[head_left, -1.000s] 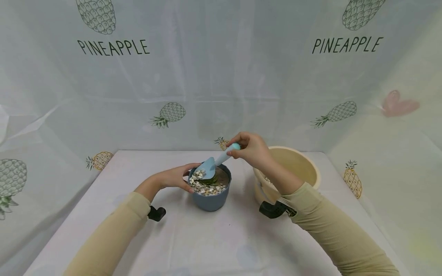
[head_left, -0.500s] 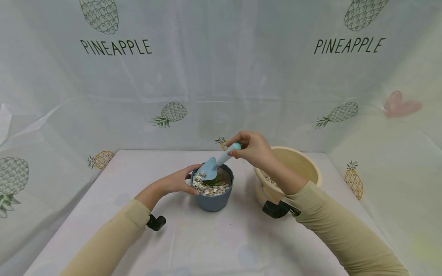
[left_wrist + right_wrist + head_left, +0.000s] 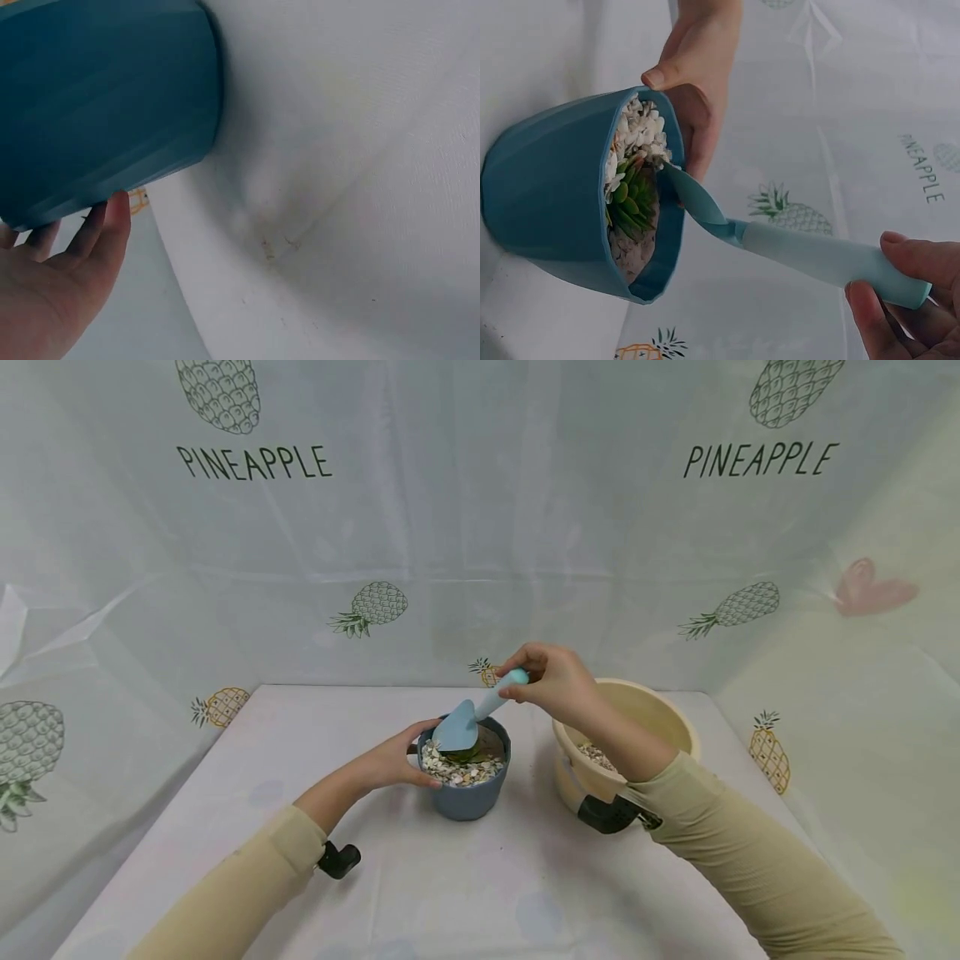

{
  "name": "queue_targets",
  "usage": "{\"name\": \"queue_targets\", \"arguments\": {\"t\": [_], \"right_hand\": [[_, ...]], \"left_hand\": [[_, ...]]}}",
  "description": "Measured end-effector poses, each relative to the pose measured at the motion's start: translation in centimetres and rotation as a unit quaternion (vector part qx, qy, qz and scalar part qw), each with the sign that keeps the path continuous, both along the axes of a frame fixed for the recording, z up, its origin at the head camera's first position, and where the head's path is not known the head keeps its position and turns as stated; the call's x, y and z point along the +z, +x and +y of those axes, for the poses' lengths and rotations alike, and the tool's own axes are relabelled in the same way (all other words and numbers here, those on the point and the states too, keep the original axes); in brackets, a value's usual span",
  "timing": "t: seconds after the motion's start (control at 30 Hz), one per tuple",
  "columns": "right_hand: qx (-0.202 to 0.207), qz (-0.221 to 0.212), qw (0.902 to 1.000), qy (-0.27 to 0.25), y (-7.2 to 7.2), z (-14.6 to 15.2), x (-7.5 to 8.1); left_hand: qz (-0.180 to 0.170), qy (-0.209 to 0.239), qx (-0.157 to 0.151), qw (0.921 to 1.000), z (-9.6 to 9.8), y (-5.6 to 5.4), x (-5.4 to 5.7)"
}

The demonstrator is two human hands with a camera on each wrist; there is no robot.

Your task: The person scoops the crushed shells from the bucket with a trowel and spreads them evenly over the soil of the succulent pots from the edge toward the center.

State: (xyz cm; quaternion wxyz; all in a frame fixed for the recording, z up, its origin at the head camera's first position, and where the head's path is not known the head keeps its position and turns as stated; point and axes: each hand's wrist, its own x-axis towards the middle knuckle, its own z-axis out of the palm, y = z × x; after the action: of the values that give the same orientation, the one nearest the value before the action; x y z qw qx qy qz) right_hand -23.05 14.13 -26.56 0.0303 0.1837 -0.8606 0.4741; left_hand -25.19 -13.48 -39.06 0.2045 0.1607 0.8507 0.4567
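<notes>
A small blue-grey flowerpot (image 3: 467, 802) stands on the table. My left hand (image 3: 386, 762) grips it from the left, thumb on the near rim and fingers round the far side. With thumb and fingertips, my right hand (image 3: 557, 685) pinches the handle end of a light blue trowel (image 3: 810, 255). Its blade slants down over the pot's left part, tip at the white pebbles (image 3: 639, 127). Beside them a green succulent (image 3: 632, 196) grows in pale brown soil (image 3: 636, 251). In the left wrist view, fingertips (image 3: 116, 214) touch the pot's side.
Right of the pot stands a larger cream bucket (image 3: 567, 781) with pebbles (image 3: 597, 757) inside, partly hidden by the right forearm. Black wrist cameras hang below both sleeves. A pale cloth (image 3: 435, 893) covers the table, and a pineapple-print sheet (image 3: 480, 527) rises behind.
The white pebbles bunched at the trowel's blade have slid down into the pot, and the blade has shifted slightly right. The left hand keeps its grip on the pot.
</notes>
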Motion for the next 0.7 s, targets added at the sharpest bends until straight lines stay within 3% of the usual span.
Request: {"name": "queue_targets", "arguments": {"t": [0.17,0.3,0.53,0.7], "right_hand": [[-0.002,0.004,1.0000,0.002,0.1,0.4,0.1],[-0.009,0.001,1.0000,0.002,0.4,1.0,0.3],[-0.016,0.000,0.9999,0.000,0.9,2.9,0.8],[-0.011,-0.009,0.9996,-0.023,1.2,4.9,0.8]], "left_hand": [[0.028,-0.017,-0.009,0.9994,-0.1,0.3,0.2],[0.047,-0.013,-0.021,0.9986,-0.4,0.4,1.0],[0.095,-0.044,-0.005,0.9945,-0.2,0.0,3.8],[0.104,-0.042,0.009,0.9936,0.9,0.0,6.0]]}}
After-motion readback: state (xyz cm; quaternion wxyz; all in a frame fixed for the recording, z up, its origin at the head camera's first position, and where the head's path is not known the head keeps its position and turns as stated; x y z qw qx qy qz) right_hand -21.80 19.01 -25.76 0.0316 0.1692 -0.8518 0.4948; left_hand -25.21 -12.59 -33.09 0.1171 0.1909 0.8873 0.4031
